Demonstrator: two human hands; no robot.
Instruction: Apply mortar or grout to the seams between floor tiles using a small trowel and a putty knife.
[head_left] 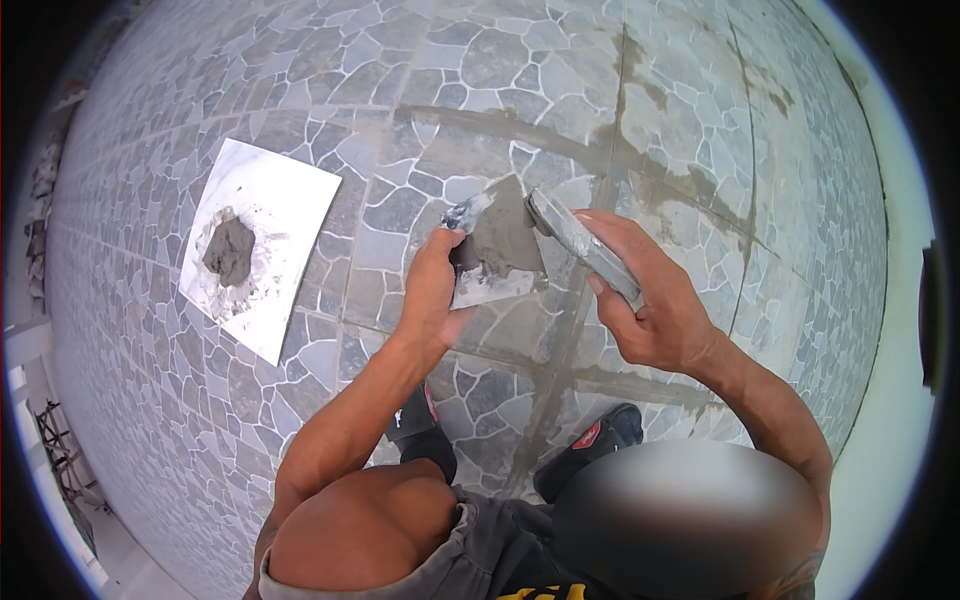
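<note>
My left hand grips the left edge of a small flat piece, pale and smeared like a tile offcut. Wet grey mortar covers much of its upper face. In my right hand is a flat, mortar-smeared scraper, its long side between thumb and fingers. The tool tilts, with its far end close to the mortar's right edge; whether they touch I cannot tell. Its exact kind is hard to make out under the smears.
A white square tile lies to the left with a mound of grey mortar on it. Stone-patterned floor tiles spread all around, with mortar-filled joints. My shoes stand close below my hands. A pale wall runs along the right.
</note>
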